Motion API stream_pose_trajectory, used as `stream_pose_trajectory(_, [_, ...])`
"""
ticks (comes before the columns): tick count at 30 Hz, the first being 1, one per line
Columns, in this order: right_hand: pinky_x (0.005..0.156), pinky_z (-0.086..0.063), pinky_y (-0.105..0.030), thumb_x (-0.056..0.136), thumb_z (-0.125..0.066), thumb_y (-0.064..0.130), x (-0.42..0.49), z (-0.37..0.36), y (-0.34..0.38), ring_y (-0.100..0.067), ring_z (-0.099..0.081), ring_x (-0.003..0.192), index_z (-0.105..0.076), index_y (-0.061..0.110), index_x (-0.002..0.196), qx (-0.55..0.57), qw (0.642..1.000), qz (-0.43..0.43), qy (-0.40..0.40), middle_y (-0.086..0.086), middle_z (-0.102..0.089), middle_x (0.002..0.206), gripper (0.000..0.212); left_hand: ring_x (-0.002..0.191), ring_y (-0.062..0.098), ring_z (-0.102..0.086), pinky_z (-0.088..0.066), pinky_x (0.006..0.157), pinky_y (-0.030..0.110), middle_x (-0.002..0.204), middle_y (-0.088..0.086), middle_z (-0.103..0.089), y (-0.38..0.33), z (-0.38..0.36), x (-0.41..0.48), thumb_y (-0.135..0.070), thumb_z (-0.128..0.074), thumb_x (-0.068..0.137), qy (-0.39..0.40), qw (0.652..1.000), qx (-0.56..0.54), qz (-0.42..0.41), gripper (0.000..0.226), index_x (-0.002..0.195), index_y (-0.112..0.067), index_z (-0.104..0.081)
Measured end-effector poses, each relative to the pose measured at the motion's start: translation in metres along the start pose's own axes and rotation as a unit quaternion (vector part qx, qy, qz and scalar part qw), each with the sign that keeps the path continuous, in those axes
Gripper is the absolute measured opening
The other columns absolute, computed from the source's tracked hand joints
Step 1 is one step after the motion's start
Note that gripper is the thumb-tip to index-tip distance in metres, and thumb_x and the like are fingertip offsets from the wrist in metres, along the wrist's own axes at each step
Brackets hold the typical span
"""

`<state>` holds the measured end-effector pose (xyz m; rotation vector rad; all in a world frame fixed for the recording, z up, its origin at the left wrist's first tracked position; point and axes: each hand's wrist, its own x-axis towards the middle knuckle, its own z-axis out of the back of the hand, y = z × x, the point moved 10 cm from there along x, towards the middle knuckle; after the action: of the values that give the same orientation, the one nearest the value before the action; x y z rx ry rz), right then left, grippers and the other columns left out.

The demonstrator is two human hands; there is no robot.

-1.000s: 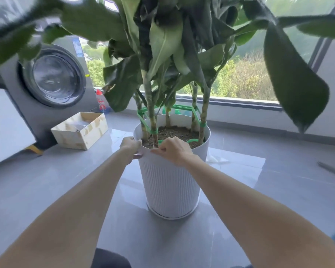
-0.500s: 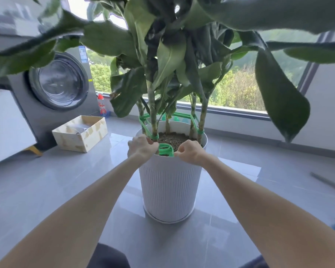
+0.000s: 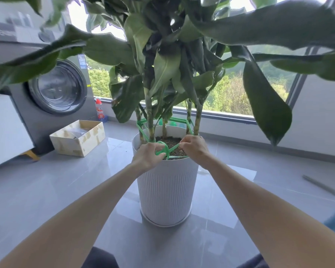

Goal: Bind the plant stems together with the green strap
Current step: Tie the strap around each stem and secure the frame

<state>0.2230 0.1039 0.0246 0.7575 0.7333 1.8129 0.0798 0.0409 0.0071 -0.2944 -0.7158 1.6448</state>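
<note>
A tall leafy plant with several upright stems [image 3: 150,120] stands in a white ribbed pot [image 3: 166,190] on the grey floor. A green strap [image 3: 143,130] runs around the stems just above the rim. At the pot's near edge the strap's ends form a loop [image 3: 161,149]. My left hand [image 3: 148,155] grips the loop from the left. My right hand [image 3: 193,147] pinches the strap's end on the right and holds it taut toward the loop. Soil shows between my hands.
A grey washing machine [image 3: 54,89] stands at the left, with an open cardboard box [image 3: 77,137] in front of it and a red-capped bottle [image 3: 100,111] by the window. A grey rod [image 3: 323,187] lies on the floor at the right. Large leaves hang overhead.
My hands have drawn closer to the pot and risen to its rim. The green loop between them has opened wider, and my right hand now pulls the strap's end out to the right.
</note>
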Motion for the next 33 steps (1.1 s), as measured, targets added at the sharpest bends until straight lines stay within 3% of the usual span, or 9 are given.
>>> stream_pose_trajectory(2, [0.063,-0.040,-0.025,0.088,-0.054,0.012,0.001,-0.001,-0.004,-0.015,-0.051,0.079,-0.069,0.013,0.090,0.052,0.998,-0.030,-0.009,0.002,-0.057,0.075,0.015,0.107,0.024,-0.062,-0.048,0.094,0.037,0.128,0.002,-0.061,0.000,-0.004,0.000,-0.027,-0.061,0.090,0.006,1.000,0.003,0.005,0.037,0.126,-0.019,-0.060])
stream_pose_trajectory(5, [0.058,-0.039,-0.025,0.085,-0.056,0.010,0.005,-0.008,-0.014,-0.013,-0.050,0.070,-0.067,0.014,0.083,0.136,0.988,-0.068,-0.013,-0.001,-0.058,0.075,0.011,0.114,0.025,-0.058,-0.044,0.095,0.032,0.128,0.006,-0.060,-0.003,-0.003,0.003,-0.026,-0.061,0.090,-0.011,1.000,0.011,0.009,0.039,0.127,-0.015,-0.058])
stream_pose_trajectory(8, [0.059,-0.036,-0.023,0.084,-0.057,0.005,0.008,-0.013,-0.020,-0.013,-0.050,0.070,-0.066,0.011,0.079,0.204,0.975,-0.084,-0.007,0.000,-0.057,0.071,0.012,0.095,0.027,-0.066,-0.052,0.083,0.034,0.125,0.004,-0.061,0.001,-0.007,0.007,-0.030,-0.061,0.090,-0.010,0.999,-0.008,0.036,0.036,0.122,-0.015,-0.055])
stream_pose_trajectory(12, [0.058,-0.036,-0.021,0.084,-0.056,0.004,0.013,-0.014,-0.022,-0.012,-0.049,0.066,-0.062,0.014,0.071,0.203,0.976,-0.079,0.006,0.000,-0.058,0.072,0.017,0.081,0.021,-0.068,-0.050,0.070,0.029,0.109,-0.002,-0.068,0.007,-0.008,0.013,-0.037,-0.061,0.089,-0.039,0.997,-0.002,0.069,0.031,0.113,-0.018,-0.060])
stream_pose_trajectory(15, [0.067,-0.043,-0.024,0.083,-0.057,0.006,0.016,-0.015,-0.026,-0.014,-0.051,0.071,-0.062,0.014,0.071,0.191,0.978,-0.084,0.006,-0.001,-0.059,0.075,0.015,0.078,0.019,-0.067,-0.047,0.063,0.028,0.085,-0.002,-0.073,0.003,-0.005,0.015,-0.044,-0.061,0.087,-0.077,0.992,0.044,0.086,0.027,0.086,-0.020,-0.074])
stream_pose_trajectory(17, [0.075,-0.046,-0.032,0.082,-0.058,0.007,0.018,-0.016,-0.030,-0.017,-0.053,0.074,-0.062,0.014,0.070,0.190,0.978,-0.088,0.004,-0.004,-0.060,0.076,0.015,0.078,0.021,-0.066,-0.049,0.065,0.029,0.078,0.000,-0.072,0.003,-0.007,0.016,-0.039,-0.064,0.085,-0.095,0.989,0.038,0.107,0.025,0.074,-0.019,-0.074])
stream_pose_trajectory(20, [0.074,-0.044,-0.032,0.083,-0.058,0.009,0.020,-0.015,-0.037,-0.018,-0.053,0.075,-0.063,0.013,0.072,0.170,0.981,-0.096,0.000,-0.004,-0.060,0.076,0.013,0.074,0.023,-0.067,-0.054,0.066,0.031,0.068,0.005,-0.070,0.003,-0.010,0.016,-0.024,-0.060,0.083,-0.111,0.985,0.017,0.130,0.023,0.066,-0.015,-0.073])
stream_pose_trajectory(26, [0.070,-0.040,-0.026,0.088,-0.051,0.009,0.019,-0.006,-0.047,-0.017,-0.051,0.084,-0.067,0.007,0.096,0.108,0.988,-0.107,-0.043,-0.002,-0.057,0.088,0.017,0.063,0.017,-0.069,-0.057,0.070,0.030,0.074,0.005,-0.072,0.011,-0.015,0.020,-0.021,-0.052,0.094,-0.068,0.990,-0.042,0.117,0.025,0.083,-0.013,-0.073])
stream_pose_trajectory(33, [0.072,-0.042,-0.027,0.093,-0.050,0.016,0.019,-0.008,-0.052,-0.020,-0.052,0.085,-0.066,0.010,0.099,0.091,0.983,-0.128,-0.099,-0.004,-0.057,0.095,0.018,0.047,0.011,-0.051,-0.045,0.042,0.018,0.097,0.011,-0.067,0.016,-0.020,0.012,-0.016,-0.048,0.098,-0.013,0.981,-0.159,0.110,0.018,0.107,-0.004,-0.058])
